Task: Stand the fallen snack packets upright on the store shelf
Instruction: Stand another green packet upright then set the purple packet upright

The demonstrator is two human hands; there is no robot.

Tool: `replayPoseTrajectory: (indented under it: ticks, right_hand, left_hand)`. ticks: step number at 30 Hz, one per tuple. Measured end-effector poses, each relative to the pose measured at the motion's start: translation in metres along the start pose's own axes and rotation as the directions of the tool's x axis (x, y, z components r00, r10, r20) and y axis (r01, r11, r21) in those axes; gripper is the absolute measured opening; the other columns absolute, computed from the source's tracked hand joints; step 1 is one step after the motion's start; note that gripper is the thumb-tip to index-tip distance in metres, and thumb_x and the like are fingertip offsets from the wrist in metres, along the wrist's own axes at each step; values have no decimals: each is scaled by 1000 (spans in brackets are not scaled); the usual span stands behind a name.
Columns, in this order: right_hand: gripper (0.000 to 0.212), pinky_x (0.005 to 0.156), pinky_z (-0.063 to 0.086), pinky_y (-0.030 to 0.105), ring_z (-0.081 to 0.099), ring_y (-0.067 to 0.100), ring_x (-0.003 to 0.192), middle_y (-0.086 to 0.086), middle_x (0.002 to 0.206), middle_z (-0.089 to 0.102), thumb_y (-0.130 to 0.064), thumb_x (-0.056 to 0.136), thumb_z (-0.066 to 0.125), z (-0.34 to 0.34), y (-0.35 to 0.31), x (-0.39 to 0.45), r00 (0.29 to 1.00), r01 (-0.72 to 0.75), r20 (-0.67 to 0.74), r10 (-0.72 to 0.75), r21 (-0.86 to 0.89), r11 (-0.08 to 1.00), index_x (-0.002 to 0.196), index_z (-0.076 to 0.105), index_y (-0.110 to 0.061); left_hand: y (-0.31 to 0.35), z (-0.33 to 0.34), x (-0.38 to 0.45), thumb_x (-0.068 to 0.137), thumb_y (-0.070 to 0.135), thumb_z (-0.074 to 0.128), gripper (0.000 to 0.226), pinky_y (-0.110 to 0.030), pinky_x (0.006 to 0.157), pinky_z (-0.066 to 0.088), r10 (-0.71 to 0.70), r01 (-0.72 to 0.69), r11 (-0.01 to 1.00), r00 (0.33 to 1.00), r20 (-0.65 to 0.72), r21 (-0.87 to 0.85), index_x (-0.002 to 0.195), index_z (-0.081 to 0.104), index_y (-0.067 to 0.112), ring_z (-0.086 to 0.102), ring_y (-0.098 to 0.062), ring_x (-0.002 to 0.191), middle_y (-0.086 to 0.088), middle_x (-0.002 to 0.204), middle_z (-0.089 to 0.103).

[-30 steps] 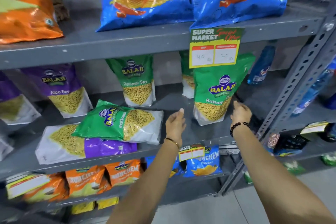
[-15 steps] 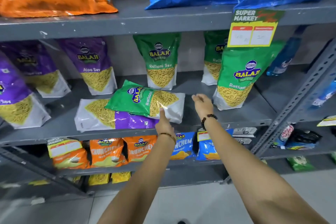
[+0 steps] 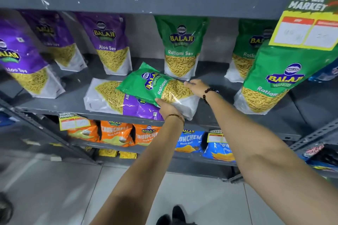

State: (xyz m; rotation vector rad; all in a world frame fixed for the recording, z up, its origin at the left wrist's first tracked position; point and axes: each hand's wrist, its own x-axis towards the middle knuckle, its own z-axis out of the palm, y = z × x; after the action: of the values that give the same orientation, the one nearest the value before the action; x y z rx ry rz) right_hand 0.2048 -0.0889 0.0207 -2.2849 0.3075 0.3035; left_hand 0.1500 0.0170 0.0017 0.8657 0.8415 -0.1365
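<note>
Hands first: our left hand [image 3: 167, 108] grips the near edge of the fallen green Ratlami Sev packet [image 3: 155, 87], fingers curled under it w/ thumb on top; our right hand [image 3: 196, 87] presses against the packet's far right edge, closed around it as far as we can tell, though the fingertips are hidden. The packet lies tilted across the fallen purple Aloo Sev packet [image 3: 117, 98], which lies flat near the front of the middle shelf [image 3: 219, 115].

To do this well, we judge: lift the green packet clear of the purple one, swing its white base down, set it flat on the shelf and let go only when it holds by itself. The contents look loose, so it may slump if set down crooked.

Going left to right around it: upright purple packets [image 3: 109, 45] stand at left and behind, an upright green packet [image 3: 181, 49] stands just behind our hands, and another big green packet [image 3: 274, 82] stands at right, under the price tag [image 3: 307, 29]. The free gap btw those two green ones is prob. the best spot, but it's tight: an elbow could knock either. The purple packet still needs standing afterwards.
</note>
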Motion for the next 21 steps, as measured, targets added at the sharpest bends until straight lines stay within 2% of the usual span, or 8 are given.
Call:
replayPoseTrajectory:
  ticks: [3, 6, 8, 11, 14, 17, 19, 21]
  right_hand:
    - [54, 93, 47, 40, 56, 36, 112, 21, 123, 60, -43, 93, 40, 2, 1, 7, 1000, 2, -1, -2, -90, 996, 119, 57, 1]
    - [45, 69, 47, 31, 59, 32, 98, 18, 106, 64, -45, 90, 45, 1, 3, 12, 1000, 1, -17, -4, -117, 993, 98, 62, -4]
    - [35, 62, 40, 27, 56, 25, 92, 8, 98, 59, -46, 87, 51, -3, 6, 14, 999, -46, -3, 45, -19, 999, 87, 58, -12]
    - [48, 72, 40, 26, 56, 24, 92, 8, 104, 53, -49, 86, 51, -9, 18, 7, 991, -137, 26, 135, 135, 981, 112, 57, -10]
    - [57, 74, 47, 27, 63, 24, 92, 10, 113, 65, -54, 81, 56, -5, 32, -2, 986, -163, 10, 169, 316, 935, 110, 63, -6]
    - [38, 91, 53, 37, 68, 26, 96, 9, 103, 74, -47, 78, 64, 5, 40, -12, 987, -157, 103, 121, 511, 845, 94, 71, -13]
    - [29, 87, 54, 36, 69, 23, 88, 4, 88, 77, -39, 83, 63, 12, 40, -24, 979, -163, 198, 44, 636, 754, 92, 68, -12]
    - [27, 85, 52, 35, 68, 21, 87, 4, 89, 75, -33, 84, 62, 16, 37, -37, 968, -149, 247, -51, 724, 673, 95, 65, -9]
  left_hand:
    - [0, 3, 7, 89, 63, 27, 78, -41, 110, 32, 36, -36, 999, 999, -29, 7, 140, 35, 5, 41, -32, 133, -15, 148, 40]
    - [-2, 4, 20, 86, 65, 28, 80, -42, 111, 33, 62, -60, 998, 996, -57, 36, 137, 40, 4, 43, -32, 132, -15, 145, 43]
    - [-5, 1, 27, 85, 67, 29, 82, -43, 112, 34, 79, -71, 993, 994, -80, 89, 133, 44, 3, 45, -32, 129, -14, 143, 46]
    - [-3, -7, 20, 87, 64, 24, 77, -41, 110, 37, 138, -123, 976, 987, -77, 180, 133, 45, 7, 47, -30, 128, -12, 141, 49]
    - [0, -16, 5, 94, 52, 23, 65, -39, 109, 37, 230, -221, 956, 973, -26, 195, 137, 40, 6, 43, -32, 131, -17, 144, 44]
    - [6, -32, -1, 87, 57, 41, 65, -38, 109, 30, 176, -179, 983, 982, 74, 34, 136, 41, 15, 39, -25, 134, -5, 143, 44]
    - [10, -45, 1, 76, 68, 45, 76, -45, 116, 22, 169, -168, 986, 966, 198, -21, 138, 40, 24, 30, -22, 140, 1, 148, 37]
    - [21, -55, -5, 76, 70, 41, 74, -44, 117, 18, 163, -168, 986, 947, 278, -4, 140, 36, 31, 31, -16, 138, 7, 149, 32]
